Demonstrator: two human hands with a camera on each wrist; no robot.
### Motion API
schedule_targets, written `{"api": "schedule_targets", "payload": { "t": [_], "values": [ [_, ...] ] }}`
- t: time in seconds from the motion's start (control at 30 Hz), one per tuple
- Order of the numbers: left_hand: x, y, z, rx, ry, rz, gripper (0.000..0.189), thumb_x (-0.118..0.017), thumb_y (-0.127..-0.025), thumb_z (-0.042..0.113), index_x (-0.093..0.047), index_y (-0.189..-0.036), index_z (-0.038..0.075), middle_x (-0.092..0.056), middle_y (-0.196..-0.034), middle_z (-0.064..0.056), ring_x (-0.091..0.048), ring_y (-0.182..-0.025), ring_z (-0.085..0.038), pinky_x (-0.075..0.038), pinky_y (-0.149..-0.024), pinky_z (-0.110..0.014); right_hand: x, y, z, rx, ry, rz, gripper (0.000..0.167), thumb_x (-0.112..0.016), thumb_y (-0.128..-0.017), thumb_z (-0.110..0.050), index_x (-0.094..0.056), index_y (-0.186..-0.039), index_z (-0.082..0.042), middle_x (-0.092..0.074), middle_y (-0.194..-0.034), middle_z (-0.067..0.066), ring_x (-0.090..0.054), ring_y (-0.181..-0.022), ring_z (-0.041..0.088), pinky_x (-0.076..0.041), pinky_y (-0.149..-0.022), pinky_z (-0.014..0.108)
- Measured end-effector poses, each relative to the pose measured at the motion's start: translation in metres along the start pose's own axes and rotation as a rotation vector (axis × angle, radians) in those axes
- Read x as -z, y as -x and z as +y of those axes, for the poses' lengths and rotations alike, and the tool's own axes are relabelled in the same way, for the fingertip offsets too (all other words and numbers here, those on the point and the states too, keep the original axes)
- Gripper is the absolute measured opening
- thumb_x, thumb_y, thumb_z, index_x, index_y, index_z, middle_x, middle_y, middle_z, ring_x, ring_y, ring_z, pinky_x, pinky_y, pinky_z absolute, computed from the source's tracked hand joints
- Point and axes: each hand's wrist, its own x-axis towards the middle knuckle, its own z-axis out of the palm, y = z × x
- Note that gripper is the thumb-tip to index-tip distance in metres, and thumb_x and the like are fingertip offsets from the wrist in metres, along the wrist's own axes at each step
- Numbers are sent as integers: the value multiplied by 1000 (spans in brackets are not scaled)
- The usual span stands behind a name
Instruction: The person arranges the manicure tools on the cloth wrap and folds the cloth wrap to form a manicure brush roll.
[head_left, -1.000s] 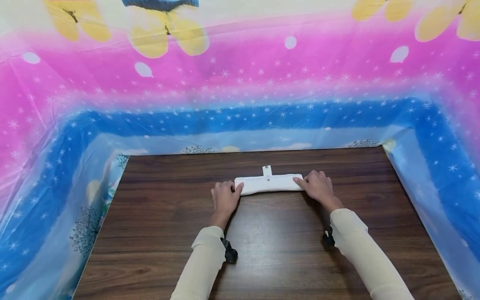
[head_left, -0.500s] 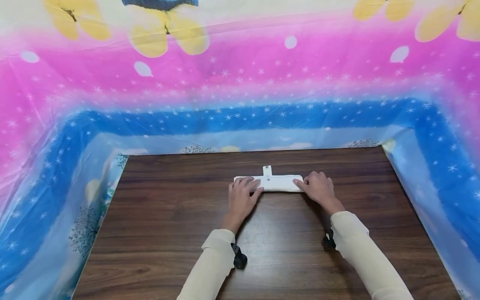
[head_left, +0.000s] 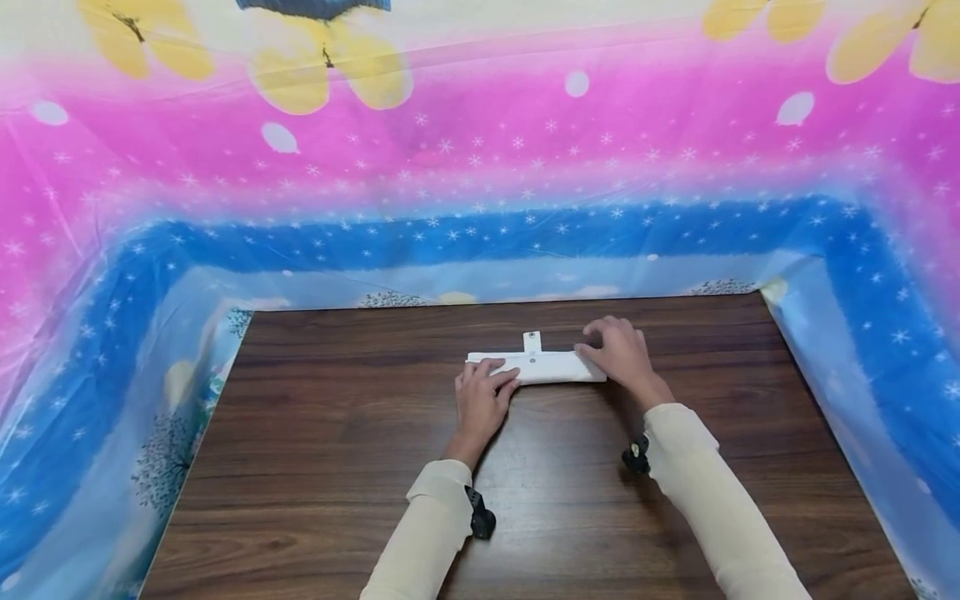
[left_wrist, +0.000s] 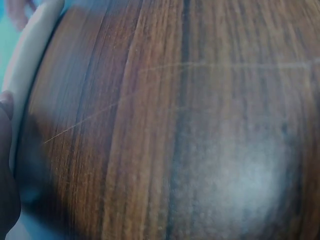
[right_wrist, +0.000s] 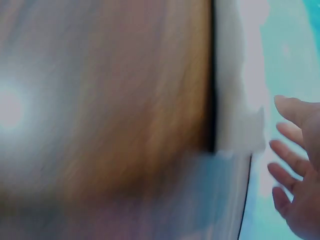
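A white folded cloth pouch (head_left: 558, 368) lies lengthwise across the table, with a short snap tab (head_left: 532, 342) sticking out from its far side. One snap button shows on its upper face. My left hand (head_left: 480, 408) rests on the pouch's left part, fingers laid over the top and thumb by the near edge. Only a bit of that hand (left_wrist: 7, 175) appears in the left wrist view, beside the pouch. Above the pouch's right end hovers my right hand (head_left: 622, 354), its fingers spread and loosely bent. The right wrist view has this hand (right_wrist: 302, 170) apart from the pouch, holding nothing.
The brown wood-grain table (head_left: 337, 467) extends around the pouch on all sides. A patterned pink and blue cloth (head_left: 480, 167) hangs behind the table and along both sides. Each wrist carries a small black camera (head_left: 482, 512).
My left hand has let go of the pouch's left end and moved right onto its top. My right hand has released the right end and lifted slightly, up and left.
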Motion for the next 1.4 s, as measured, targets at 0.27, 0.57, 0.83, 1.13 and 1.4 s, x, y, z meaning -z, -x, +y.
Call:
{"api": "schedule_targets", "payload": {
  "t": [0.27, 0.57, 0.83, 1.13, 1.4],
  "values": [
    [4, 0, 2, -3, -20, -22, 22, -73, -93, 32, -80, -112, 25, -72, -123, -2, -59, -111, -26, -43, -95, -51, -24, -36, -39, -12, -284, -179, 30, -53, -105, -17, -66, -126, 1, -68, -123, 22, -65, -112, 35, -52, -93, 46],
    [6, 1, 3, -17, -29, -12, 22, -72, -93, 33, -80, -111, 24, -71, -124, -2, -58, -115, -28, -42, -94, -51, -38, -44, -53, -229, -442, -221, 41, -52, -106, -22, -56, -141, -2, -60, -138, 22, -59, -127, 36, -47, -105, 49],
    [6, -1, 3, -16, -43, -41, 23, -70, -95, 35, -79, -113, 26, -70, -126, -1, -58, -116, -27, -42, -95, -51, -41, -42, -48, -150, -462, -176, 34, -50, -108, -25, -65, -128, -3, -64, -130, 20, -60, -116, 32, -46, -98, 43],
    [7, -1, 4, -21, -57, -54, 23, -69, -96, 34, -79, -115, 26, -69, -128, -2, -58, -116, -28, -42, -95, -51, -37, -34, -34, 32, -502, -165, 25, -59, -103, -18, -72, -115, 0, -70, -109, 19, -60, -87, 18, -46, -74, 26],
    [7, 0, 4, -32, -64, -47, 23, -69, -95, 33, -79, -115, 25, -69, -127, -2, -58, -117, -29, -42, -95, -51, -38, -23, -27, 284, -380, -133, 17, -67, -98, -11, -78, -108, -5, -77, -107, 15, -69, -93, 21, -49, -77, 26]
  ]
}}
